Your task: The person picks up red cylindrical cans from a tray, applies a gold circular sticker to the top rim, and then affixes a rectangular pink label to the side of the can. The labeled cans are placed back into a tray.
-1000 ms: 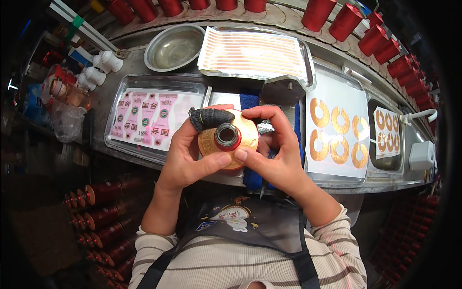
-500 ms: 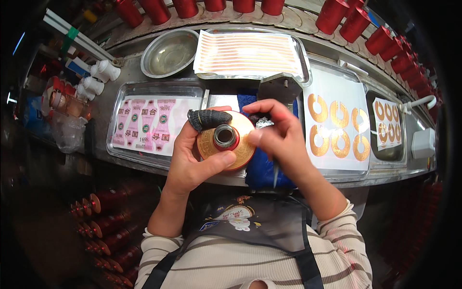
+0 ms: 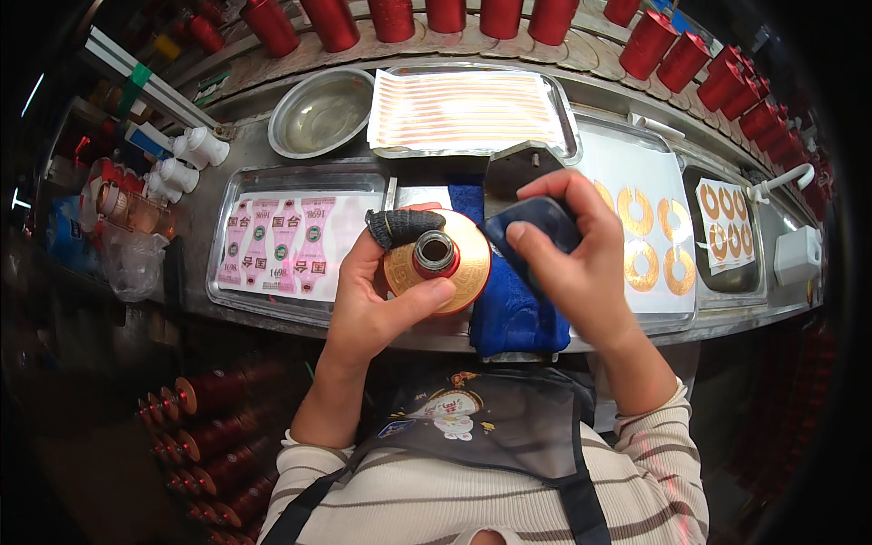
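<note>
My left hand (image 3: 368, 304) is closed round a red bottle, its open neck (image 3: 436, 252) pointing up toward me. A gold ring-shaped label (image 3: 466, 289) lies around the neck on the bottle's shoulder. One finger of this hand wears a dark grey knitted finger sleeve (image 3: 409, 225), and the thumb presses on the gold ring. Just right of the bottle, my right hand (image 3: 577, 259) pinches a flat dark blue piece (image 3: 536, 232), perhaps a scraper, between thumb and fingers. Its lower part is blurred. Under it lies a blue cloth (image 3: 518, 318).
Pink labels (image 3: 313, 241) lie in a tray at left. A metal bowl (image 3: 320, 113) and a sheet of striped strips (image 3: 468, 109) stand behind. Gold ring labels (image 3: 640, 263) lie at right, beside a sink (image 3: 731, 277). Red bottles (image 3: 392, 18) line the conveyor (image 3: 581, 41).
My right hand has drawn away from the gold ring to the right, turning the flat blue piece into view. The bottle has shifted slightly right. Red bottles on the conveyor have moved.
</note>
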### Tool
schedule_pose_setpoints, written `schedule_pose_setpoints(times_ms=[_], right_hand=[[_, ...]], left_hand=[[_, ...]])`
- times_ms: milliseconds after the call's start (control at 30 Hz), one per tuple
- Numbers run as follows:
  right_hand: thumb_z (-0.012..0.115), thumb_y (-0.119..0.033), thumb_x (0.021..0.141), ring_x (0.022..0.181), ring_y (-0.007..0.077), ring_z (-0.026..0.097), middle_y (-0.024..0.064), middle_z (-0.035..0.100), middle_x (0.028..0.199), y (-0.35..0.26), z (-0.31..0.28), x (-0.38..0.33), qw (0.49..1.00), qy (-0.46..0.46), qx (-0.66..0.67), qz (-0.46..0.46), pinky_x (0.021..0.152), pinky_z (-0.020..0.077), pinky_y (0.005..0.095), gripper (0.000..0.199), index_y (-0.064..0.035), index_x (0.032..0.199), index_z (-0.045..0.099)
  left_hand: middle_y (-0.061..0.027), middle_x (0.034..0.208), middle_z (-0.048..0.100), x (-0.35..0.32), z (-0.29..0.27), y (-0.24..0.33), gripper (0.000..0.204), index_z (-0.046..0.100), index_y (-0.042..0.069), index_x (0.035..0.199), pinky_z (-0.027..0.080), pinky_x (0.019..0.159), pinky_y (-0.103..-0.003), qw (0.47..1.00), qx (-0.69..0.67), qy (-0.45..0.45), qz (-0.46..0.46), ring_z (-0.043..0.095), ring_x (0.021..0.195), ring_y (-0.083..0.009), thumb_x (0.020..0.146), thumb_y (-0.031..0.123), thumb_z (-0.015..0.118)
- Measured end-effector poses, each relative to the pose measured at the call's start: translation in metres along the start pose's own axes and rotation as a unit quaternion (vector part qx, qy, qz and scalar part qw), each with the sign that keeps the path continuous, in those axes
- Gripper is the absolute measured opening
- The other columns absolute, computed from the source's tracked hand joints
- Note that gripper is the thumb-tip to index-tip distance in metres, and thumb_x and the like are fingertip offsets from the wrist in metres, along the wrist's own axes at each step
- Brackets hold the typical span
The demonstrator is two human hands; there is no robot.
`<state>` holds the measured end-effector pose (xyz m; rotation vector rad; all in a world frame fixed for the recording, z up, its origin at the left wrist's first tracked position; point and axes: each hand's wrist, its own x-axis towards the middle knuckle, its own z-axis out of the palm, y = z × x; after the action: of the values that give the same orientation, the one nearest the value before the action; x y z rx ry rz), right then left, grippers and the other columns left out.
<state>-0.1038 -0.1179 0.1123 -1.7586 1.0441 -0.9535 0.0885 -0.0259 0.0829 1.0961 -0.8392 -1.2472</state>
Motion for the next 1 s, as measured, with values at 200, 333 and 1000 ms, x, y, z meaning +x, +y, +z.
schedule_pose_setpoints(times_ms=[200,333,1000], right_hand=[[0.072,-0.005,0.082,0.083,0.0126,0.062,0.0075,0.062,0.088,0.004,0.015,-0.009,0.997,0.001,0.05,-0.058,0.075,0.0506,0.0266,0.025,0.002,0.103,0.06],[0.072,-0.004,0.083,0.083,0.0133,0.062,0.0079,0.064,0.092,0.01,0.011,-0.002,0.997,0.036,0.069,-0.027,0.076,0.0506,0.0266,0.024,0.0003,0.104,0.061],[0.075,0.003,0.061,0.077,0.0273,0.059,0.0055,0.065,0.085,-0.019,0.009,-0.039,0.912,-0.113,-0.153,-0.362,0.068,0.0491,0.038,0.035,-0.0095,0.094,0.077]], left_hand=[[-0.0139,0.139,0.057,0.0,-0.001,-0.001,0.056,0.059,0.004,0.129,0.046,0.105,-0.036,1.0,-0.001,-0.009,-0.002,0.058,0.121,-0.0205,0.075,0.005,0.077],[-0.0133,0.138,0.057,0.0,-0.005,-0.005,0.057,0.058,0.004,0.131,0.046,0.105,-0.036,0.999,0.002,-0.023,0.024,0.057,0.122,-0.02,0.077,0.005,0.077],[-0.0117,0.136,0.057,0.001,-0.023,-0.033,0.08,0.055,0.007,0.135,0.041,0.109,-0.038,0.966,0.187,-0.035,0.174,0.055,0.128,-0.0271,0.065,0.014,0.092]])
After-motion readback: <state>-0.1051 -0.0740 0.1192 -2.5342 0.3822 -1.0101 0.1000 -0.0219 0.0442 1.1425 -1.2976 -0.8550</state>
